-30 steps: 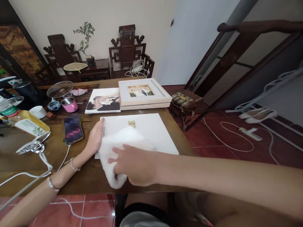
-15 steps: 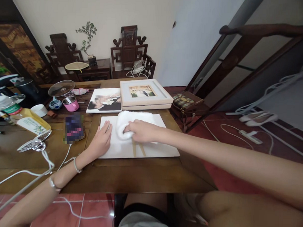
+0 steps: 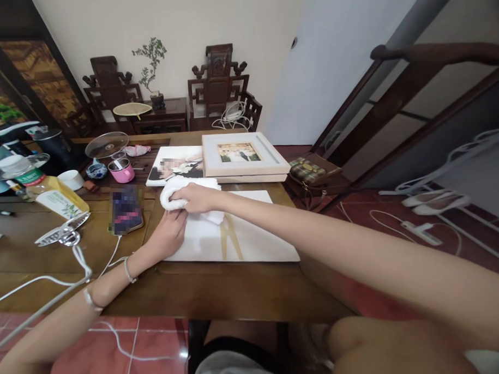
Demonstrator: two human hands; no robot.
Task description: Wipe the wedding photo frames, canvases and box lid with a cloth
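A folded white towel [image 3: 210,213] is gripped in my right hand [image 3: 200,199] and pressed against the upper left of a white board [image 3: 264,242]. The board lies flat on the wooden table and bears a tan, A-shaped mark near its middle. My left hand [image 3: 171,236] rests flat on the board's left edge, its fingers partly hidden by the towel and my right hand. Behind the board lie a photo panel [image 3: 160,173] and a stack of framed pictures [image 3: 270,163].
To the left are a phone [image 3: 126,210] on a white cable, a silver hair claw [image 3: 65,232], a bottle of yellow liquid [image 3: 56,196], a pink cup [image 3: 122,173] and a small blue-and-white pot [image 3: 97,169]. A wooden chair [image 3: 400,99] stands at the right with a checked bag [image 3: 307,171] beside it.
My right hand has moved the towel left across the board to its upper left corner, beside my left hand. More of the tan mark shows. My left hand stays on the board's edge.
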